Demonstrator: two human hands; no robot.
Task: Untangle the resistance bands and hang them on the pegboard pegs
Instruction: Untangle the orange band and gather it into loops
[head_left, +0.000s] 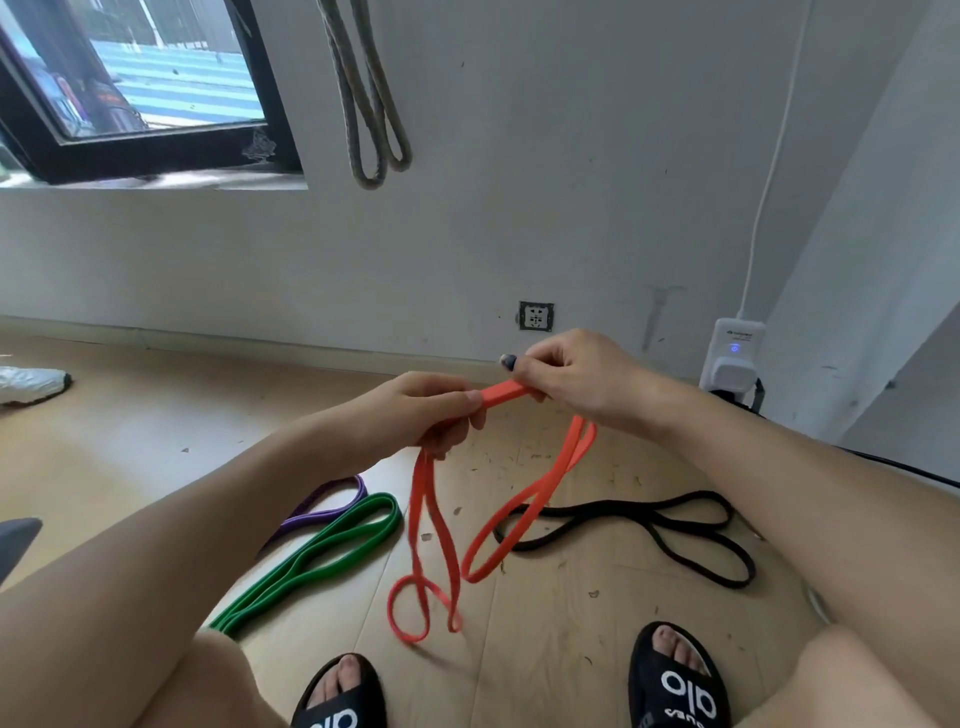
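An orange resistance band (434, 540) hangs in loops from both my hands above the wooden floor. My left hand (431, 413) pinches it at one end of a short flat stretch, and my right hand (576, 379) pinches the other end. On the floor lie a green band (311, 558), a purple band (327, 501) partly behind my left arm, and a black band (670, 525). A grey band (371, 111) hangs on the wall above. No pegboard or peg is in view.
My feet in black slides (675, 680) stand at the bottom edge. A wall socket (536, 316) and a white plugged-in device (733, 358) with cable sit low on the wall. A window (140, 88) is at upper left, a white shoe (31, 383) at far left.
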